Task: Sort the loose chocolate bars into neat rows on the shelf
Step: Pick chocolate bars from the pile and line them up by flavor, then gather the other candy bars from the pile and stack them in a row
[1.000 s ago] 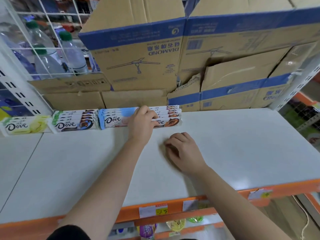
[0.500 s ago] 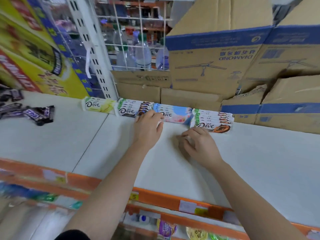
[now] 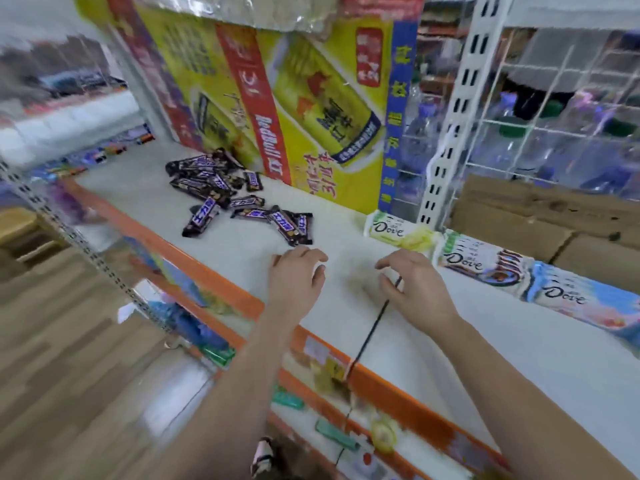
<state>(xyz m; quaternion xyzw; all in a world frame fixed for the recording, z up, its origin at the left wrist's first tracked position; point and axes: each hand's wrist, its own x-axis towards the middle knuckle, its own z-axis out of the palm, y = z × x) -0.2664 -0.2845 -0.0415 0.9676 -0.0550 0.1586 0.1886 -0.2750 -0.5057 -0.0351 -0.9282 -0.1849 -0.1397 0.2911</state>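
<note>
Head view: both hands hang just above the white shelf (image 3: 502, 358), well forward of its back edge. The left hand (image 3: 298, 275) is palm down with the fingers loosely bent and nothing in them. The right hand (image 3: 415, 289) is also released, thumb and forefinger parted, grasping nothing that I can see. A thin dark seam (image 3: 372, 327) between 2 shelf boards runs out from under it.

The loose chocolate bars (image 3: 225, 199) lie in a jumbled heap to the left, overlapping at all angles. They sit near the left hand but apart from it, so I judge they are next to be sorted. Their wrappers are dark, glossy film with crimped ends, slippery and easily fanned out.

To the right, the Dove bars (image 3: 481, 261) already stand in 3 tidy batches along the back, butted end to end. They are flat, long and pale. That line looks like the pattern the heap is to follow.

Behind the heap leans a yellow drinks carton (image 3: 311, 116), shiny with plastic wrap. A white slotted upright (image 3: 450, 133) carries a wire grid (image 3: 554, 126), with blurred bottles beyond it. Plain brown cardboard boxes (image 3: 519, 216) back the Dove row. The orange front lip (image 3: 221, 282) carries paper price labels.
</note>
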